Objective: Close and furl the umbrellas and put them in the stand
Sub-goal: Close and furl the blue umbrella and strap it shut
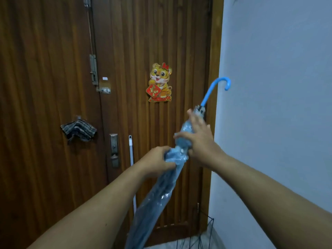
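A closed clear-blue plastic umbrella point(156, 198) slants across the middle of the view, its blue hooked handle point(218, 87) pointing up to the right and its tip off the bottom edge. My left hand point(158, 161) grips the bunched canopy at its middle. Just above, my right hand point(199, 139) wraps around the upper canopy below the handle, fingers spread over the plastic. At the bottom right, thin dark ribs of another umbrella point(199, 238) show low by the floor, mostly cut off.
A brown wooden door point(53, 159) fills the view ahead, with a tiger sticker point(160, 82), a lock plate point(114, 150), a hanging striped cloth point(79, 130) and a white pole point(131, 159) leaning on it. A pale wall point(278, 105) stands at the right.
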